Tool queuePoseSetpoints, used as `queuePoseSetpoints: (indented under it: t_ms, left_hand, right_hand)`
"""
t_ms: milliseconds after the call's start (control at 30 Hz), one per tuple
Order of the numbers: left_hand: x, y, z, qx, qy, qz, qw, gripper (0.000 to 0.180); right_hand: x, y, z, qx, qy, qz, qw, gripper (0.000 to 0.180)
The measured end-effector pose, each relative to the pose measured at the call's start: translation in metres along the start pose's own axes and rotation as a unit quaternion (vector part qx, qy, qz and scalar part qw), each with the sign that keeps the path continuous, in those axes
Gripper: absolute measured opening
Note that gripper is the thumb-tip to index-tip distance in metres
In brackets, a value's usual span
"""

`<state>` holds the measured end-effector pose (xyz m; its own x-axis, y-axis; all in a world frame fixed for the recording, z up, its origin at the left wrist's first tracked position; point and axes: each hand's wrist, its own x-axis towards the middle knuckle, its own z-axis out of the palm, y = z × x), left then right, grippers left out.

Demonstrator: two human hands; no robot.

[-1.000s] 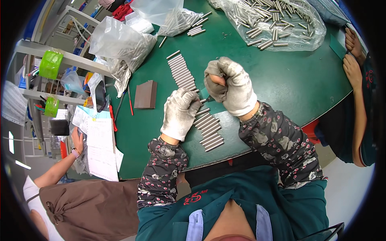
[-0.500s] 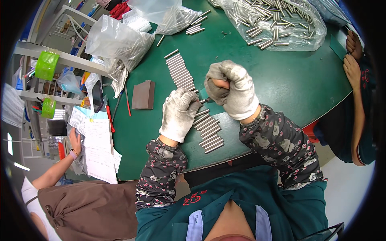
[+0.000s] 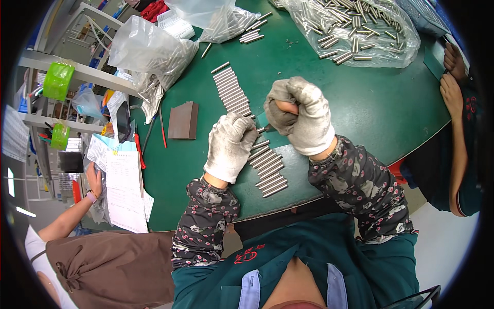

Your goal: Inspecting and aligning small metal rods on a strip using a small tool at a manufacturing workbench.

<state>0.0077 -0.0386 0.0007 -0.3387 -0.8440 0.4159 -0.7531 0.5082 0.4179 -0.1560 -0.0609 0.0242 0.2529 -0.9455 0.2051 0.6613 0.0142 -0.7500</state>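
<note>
Two gloved hands work over a row of metal rods [image 3: 247, 129] that lies across the green table [image 3: 370, 108]. The left hand [image 3: 230, 147] rests fingers-down on the middle of that row, curled close and pinching the end of a single short rod [image 3: 261, 130] that pokes out toward the other hand. The right hand [image 3: 298, 116] hovers just beyond the row's right side, clenched into a fist around a small tool whose kind I cannot make out; its tip meets the rod's free end. Left of the row sits a brown rectangular block [image 3: 182, 120], well apart from it. Beyond the row's far end lie clear plastic bags of loose rods [image 3: 355, 28]. A red pen [image 3: 139, 149] and papers [image 3: 123, 185] lie further left of the row, near another person's hand [image 3: 94, 177]. A second person's forearm [image 3: 455, 118] rests at the table's right edge.
</note>
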Motion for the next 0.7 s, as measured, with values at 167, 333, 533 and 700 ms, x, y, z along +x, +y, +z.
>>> queuePoseSetpoints:
  t_ms: [167,333,533,700]
  left_hand:
    - [0.0,-0.002,0.002,0.004,0.004,-0.002,1.0,0.016]
    - [0.003,-0.001,0.001,-0.008,-0.012,-0.011,1.0,0.016]
    - [0.0,-0.003,-0.003,-0.012,0.002,-0.021,1.0,0.016]
    - [0.0,-0.006,-0.003,0.011,-0.013,-0.017,1.0,0.012]
  right_hand:
    - [0.002,0.0,0.004,-0.028,-0.018,0.002,0.999,0.044]
    - [0.005,-0.001,0.01,-0.076,-0.015,-0.011,0.997,0.046]
    - [0.006,0.017,0.019,-0.184,-0.059,-0.118,0.974,0.042]
    - [0.003,0.01,0.009,-0.033,0.009,-0.025,0.999,0.044]
